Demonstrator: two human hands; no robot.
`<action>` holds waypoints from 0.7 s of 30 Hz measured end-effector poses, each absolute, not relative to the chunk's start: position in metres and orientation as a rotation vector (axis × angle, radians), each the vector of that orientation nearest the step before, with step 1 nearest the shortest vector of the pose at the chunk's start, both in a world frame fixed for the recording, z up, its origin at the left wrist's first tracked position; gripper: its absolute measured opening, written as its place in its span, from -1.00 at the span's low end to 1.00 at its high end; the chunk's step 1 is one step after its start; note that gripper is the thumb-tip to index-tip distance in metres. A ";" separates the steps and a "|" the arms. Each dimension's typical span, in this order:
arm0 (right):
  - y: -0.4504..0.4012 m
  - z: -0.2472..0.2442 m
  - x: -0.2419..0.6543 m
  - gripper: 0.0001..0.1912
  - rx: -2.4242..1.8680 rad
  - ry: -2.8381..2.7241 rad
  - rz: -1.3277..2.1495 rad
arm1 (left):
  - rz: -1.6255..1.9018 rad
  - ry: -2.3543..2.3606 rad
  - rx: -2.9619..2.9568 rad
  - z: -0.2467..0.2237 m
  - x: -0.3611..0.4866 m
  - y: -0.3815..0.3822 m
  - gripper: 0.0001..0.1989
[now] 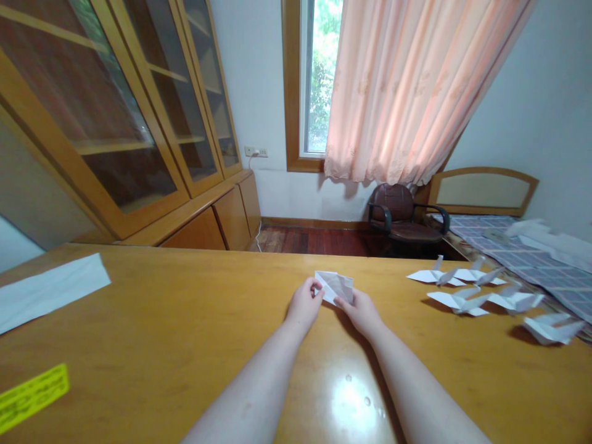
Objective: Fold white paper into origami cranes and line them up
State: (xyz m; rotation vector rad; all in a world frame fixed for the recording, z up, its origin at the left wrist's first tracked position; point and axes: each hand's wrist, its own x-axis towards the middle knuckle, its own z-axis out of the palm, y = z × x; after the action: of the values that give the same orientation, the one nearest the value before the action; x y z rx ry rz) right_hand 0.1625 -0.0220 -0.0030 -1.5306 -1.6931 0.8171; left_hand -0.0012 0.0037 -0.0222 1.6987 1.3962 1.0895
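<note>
Evidently, folding was partway complete. Five white folded-paper birds point(457, 302) stood grouped on the right side of the table point(185, 320), their wings spread; these appeared finished. One folded paper piece point(342, 287) was held between both hands, just above or against the tabletop, near the middle; the exact contact could not be determined. It showed flat, creased layers and no spread wings, so its shaping was judged incomplete.

Left hand point(305, 303): thumb and index finger pinched the left edge of the piece; the other fingers were curled. Right hand point(363, 312): the thumb pressed on the near right part; the remaining fingers were mostly hidden, and their state could not be told.

Count: five birds, one piece in hand, one white paper strip point(55, 288), apparently unfolded (layers not countable), and one yellow label point(34, 394), both at far left.
</note>
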 end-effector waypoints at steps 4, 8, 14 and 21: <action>-0.020 -0.008 0.163 -0.59 -1.553 -1.580 0.686 | 1.117 1.354 1.749 -0.024 -0.001 0.004 -0.97; -0.017 -0.015 0.166 -0.50 -1.546 -1.513 0.663 | 1.109 1.311 1.782 -0.021 0.000 0.004 -0.93; -0.016 -0.017 0.169 -0.49 -1.466 -1.498 0.698 | 1.101 1.283 1.786 -0.014 0.001 0.000 -0.83; -0.017 -0.018 0.169 -0.60 -1.347 -1.524 0.725 | 1.057 1.307 1.794 -0.012 0.001 -0.001 -0.80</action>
State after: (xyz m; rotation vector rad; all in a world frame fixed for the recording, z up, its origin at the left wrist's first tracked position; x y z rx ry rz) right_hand 0.1687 -0.0172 -0.0176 -1.3474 -1.5241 0.7248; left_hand 0.0008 -0.0008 -0.0119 1.7943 1.3069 1.0571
